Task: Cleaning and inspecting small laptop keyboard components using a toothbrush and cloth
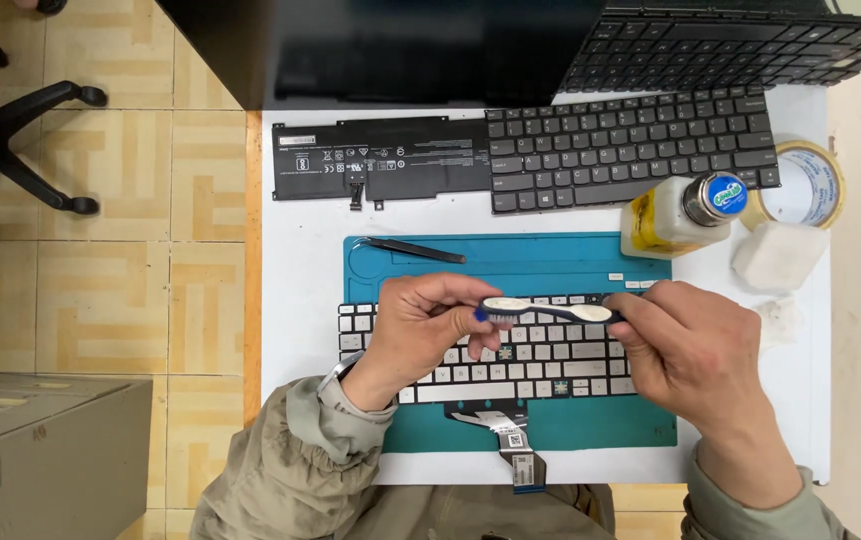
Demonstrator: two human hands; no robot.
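A silver laptop keyboard point(540, 360) with white keys lies on a teal work mat point(550, 262), its flat ribbon cable point(510, 440) trailing toward me. My right hand point(695, 350) grips the handle of a toothbrush point(550, 310) held level above the keyboard's upper rows. My left hand point(430, 325) rests on the left half of the keyboard, and its fingertips touch the brush head end.
Black tweezers point(415, 250) lie on the mat's top left. Behind it are a black flat battery point(380, 160), a loose black keyboard point(630, 145) and a dark laptop point(740, 45). A capped bottle point(680, 210), tape roll point(800, 185) and white cloth point(778, 255) sit right. An office chair base point(10, 130) stands left.
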